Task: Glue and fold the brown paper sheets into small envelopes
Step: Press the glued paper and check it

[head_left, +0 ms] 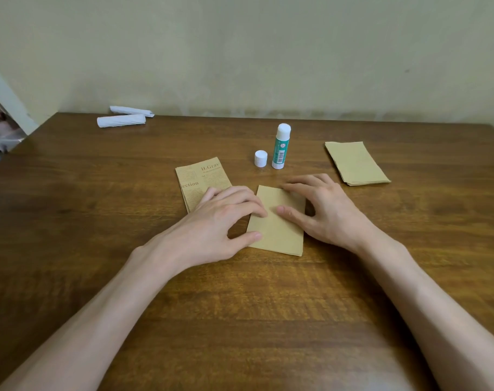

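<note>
A folded brown paper sheet (279, 232) lies flat on the wooden table (99, 221) in front of me. My left hand (220, 221) presses on its left edge with fingertips and thumb. My right hand (322, 207) presses on its right side, index finger flat on the paper. Left of it lies a small stack of printed brown envelopes (200, 179), partly under my left hand. A stack of plain brown sheets (355, 163) sits at the right. The green glue stick (279, 146) stands upright behind the paper, its loose white cap (260, 158) beside it.
Two rolled white papers (121, 119) lie at the far left of the table near the wall. Beyond the table's left edge some clutter shows on the floor (0, 128).
</note>
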